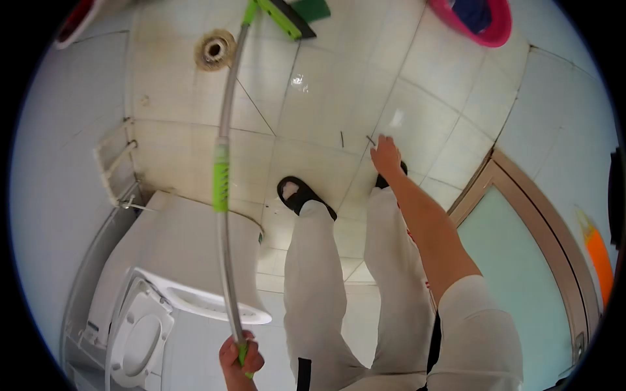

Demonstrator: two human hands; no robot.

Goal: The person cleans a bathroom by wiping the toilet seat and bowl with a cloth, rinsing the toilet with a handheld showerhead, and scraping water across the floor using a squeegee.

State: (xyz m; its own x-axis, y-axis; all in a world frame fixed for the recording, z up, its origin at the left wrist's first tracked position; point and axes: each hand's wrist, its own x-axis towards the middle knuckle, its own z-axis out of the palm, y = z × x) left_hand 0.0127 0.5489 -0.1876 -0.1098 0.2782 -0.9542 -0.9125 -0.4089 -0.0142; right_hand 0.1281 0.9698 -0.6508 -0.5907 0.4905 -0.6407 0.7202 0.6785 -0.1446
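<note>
One pink basin, partly cut off at the upper right, holds a dark blue cloth. At the upper left, part of a white-rimmed container shows, red inside; its contents are too cut off to tell. The left hand is curled around the lower end of a long pole, whose green-and-black head is near the round floor drain. The right hand reaches down to the tiled floor, its fingertips right by a short dark strip; whether they pinch it, I cannot tell. Another dark strip lies near it on the floor, above the black slippers.
</note>
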